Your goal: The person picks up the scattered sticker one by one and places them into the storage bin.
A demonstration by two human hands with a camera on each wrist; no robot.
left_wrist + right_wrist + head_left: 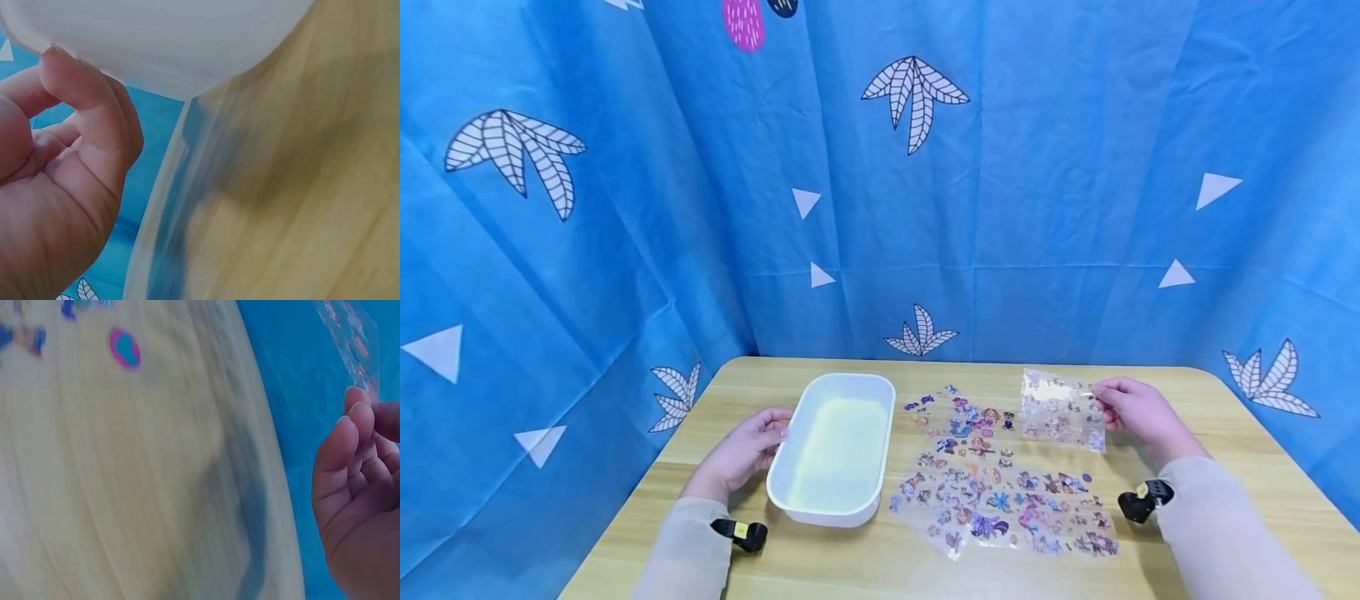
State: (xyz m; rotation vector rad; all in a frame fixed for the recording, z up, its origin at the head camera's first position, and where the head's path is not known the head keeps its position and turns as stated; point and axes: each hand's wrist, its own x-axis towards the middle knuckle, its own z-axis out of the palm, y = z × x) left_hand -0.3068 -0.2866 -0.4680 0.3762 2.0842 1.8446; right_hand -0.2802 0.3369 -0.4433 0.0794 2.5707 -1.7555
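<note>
A white rectangular plastic tub (831,454) with rounded corners stands at the left of the table, nothing inside it. My left hand (747,450) grips its left rim; in the left wrist view the curled fingers (94,119) meet the rim's edge. At the right, my right hand (1138,412) pinches the edge of a clear sticker sheet (1060,421) with small cartoon figures, raised above the table. Thumb and fingertips meet on that sheet (356,344) in the right wrist view. More clear sticker sheets (992,508) lie overlapping, right of the tub.
The pale wooden table (925,575) has rounded far corners. A blue patterned cloth (1045,208) hangs behind it and along both sides. Black wrist cameras (1146,500) sit on both sleeves.
</note>
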